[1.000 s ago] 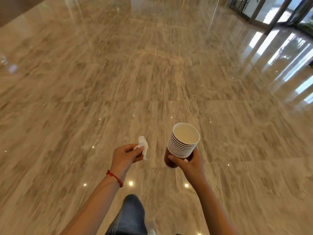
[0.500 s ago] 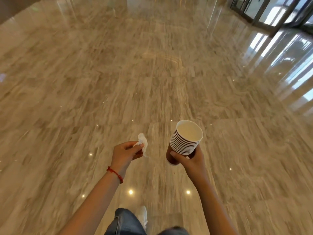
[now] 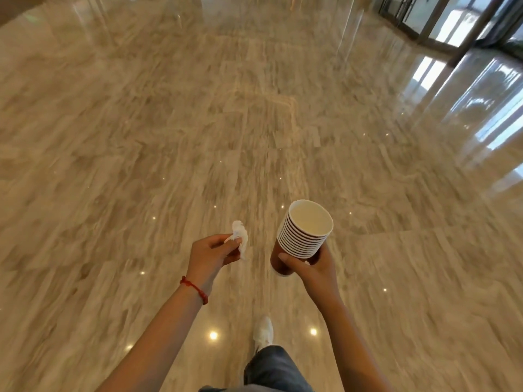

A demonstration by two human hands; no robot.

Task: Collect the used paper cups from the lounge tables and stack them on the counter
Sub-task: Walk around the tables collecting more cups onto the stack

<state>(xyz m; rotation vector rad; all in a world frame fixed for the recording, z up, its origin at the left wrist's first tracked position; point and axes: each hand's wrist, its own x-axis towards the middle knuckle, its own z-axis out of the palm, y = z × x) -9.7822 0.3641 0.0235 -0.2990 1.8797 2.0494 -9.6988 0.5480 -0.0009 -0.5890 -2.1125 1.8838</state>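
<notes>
A: Where's the stack rn?

B: Nested paper cups [image 3: 304, 236] in the right hand [image 3: 312, 267], fingers wrapped round the lower part, thumb across the front. Stack's tilted a bit, top cup looks empty. Left hand [image 3: 210, 254] is pinching a crumpled white tissue [image 3: 240, 241] btwn thumb and fingertips; red cord bracelet [image 3: 195, 290] on that wrist.

A: So carry step. Tips?

B: Imo bring the stack upright and grip higher, nearer the rims, so the nested ones can't slide out. The grip is low for a tall stack. Free hand could steady the top if the tissue gets dropped off somewhere.

A: Anything in the way?

B: Nope, just polished marble floor [image 3: 141, 137], very glossy, maybe slick. White shoe [image 3: 263, 331] mid-stride, jeans leg [image 3: 271, 369] below. Glass doors [image 3: 452, 21] far right. No tabletop or counter in view yet.
</notes>
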